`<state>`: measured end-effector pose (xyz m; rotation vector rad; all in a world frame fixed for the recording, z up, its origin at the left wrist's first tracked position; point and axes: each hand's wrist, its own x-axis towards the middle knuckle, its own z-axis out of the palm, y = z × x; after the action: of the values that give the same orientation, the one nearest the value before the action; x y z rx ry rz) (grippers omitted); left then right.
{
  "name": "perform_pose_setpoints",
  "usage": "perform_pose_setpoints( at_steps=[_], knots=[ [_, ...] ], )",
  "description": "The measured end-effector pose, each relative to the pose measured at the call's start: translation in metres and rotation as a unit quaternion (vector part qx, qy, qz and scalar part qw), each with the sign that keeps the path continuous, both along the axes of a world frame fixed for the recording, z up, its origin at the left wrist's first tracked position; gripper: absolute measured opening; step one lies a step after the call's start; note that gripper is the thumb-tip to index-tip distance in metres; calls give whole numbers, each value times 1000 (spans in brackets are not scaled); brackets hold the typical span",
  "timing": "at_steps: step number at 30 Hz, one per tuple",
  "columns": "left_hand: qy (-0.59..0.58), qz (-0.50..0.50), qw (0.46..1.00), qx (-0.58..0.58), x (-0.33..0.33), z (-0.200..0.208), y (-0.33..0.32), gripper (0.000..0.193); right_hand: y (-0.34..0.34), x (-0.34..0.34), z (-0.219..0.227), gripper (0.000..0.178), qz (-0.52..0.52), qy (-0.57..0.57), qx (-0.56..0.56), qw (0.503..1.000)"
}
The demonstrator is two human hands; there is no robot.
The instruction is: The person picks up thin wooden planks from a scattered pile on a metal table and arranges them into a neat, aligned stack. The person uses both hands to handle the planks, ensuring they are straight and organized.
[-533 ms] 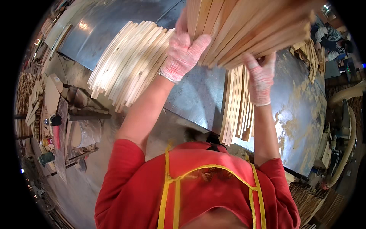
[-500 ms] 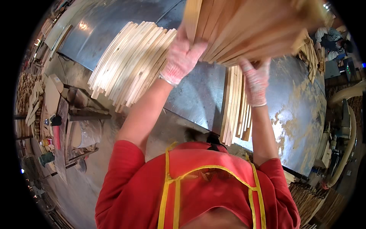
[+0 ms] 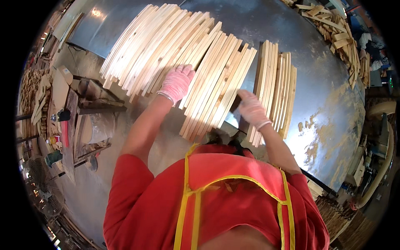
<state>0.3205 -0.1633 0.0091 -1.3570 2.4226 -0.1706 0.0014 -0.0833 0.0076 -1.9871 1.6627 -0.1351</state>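
Pale wooden strips (image 3: 156, 48) lie side by side in a wide row on the metal table. My left hand (image 3: 178, 82), in a pinkish-white knit glove, rests on the near part of this row with its fingers laid out over the strips. Beside it, at the row's right end, a slightly shifted group of strips (image 3: 221, 85) juts toward me. My right hand (image 3: 252, 109), gloved too and a little blurred, is open in the gap right of that group, grasping nothing. Close to its right lies a smaller bundle of strips (image 3: 275, 83).
The metal table (image 3: 321, 100) has sawdust patches on its right side. Wood offcuts (image 3: 339, 35) are heaped at the far right, near another person (image 3: 373, 46). A ribbed hose (image 3: 387, 146) hangs at right. On the left stand a wooden workbench (image 3: 73, 121) and a fan (image 3: 43, 183).
The stack of strips held up in both hands now lies on the table against the row's right end. Both hands have come down and toward me, and let go of it.
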Motion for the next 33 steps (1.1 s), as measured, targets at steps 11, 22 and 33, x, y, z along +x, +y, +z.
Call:
perform_pose_setpoints(
  at_steps=[11,22,33],
  knots=[
    [317,208,918,-113,45,-2,168,61,48,-214,-33,77,-515,-273,-53,811],
    [357,243,894,-117,-8,18,218,58,71,-104,-64,69,-437,-597,25,673],
    [405,202,891,-24,-105,15,259,61,40,-118,-82,70,-250,-438,155,850]
  ],
)
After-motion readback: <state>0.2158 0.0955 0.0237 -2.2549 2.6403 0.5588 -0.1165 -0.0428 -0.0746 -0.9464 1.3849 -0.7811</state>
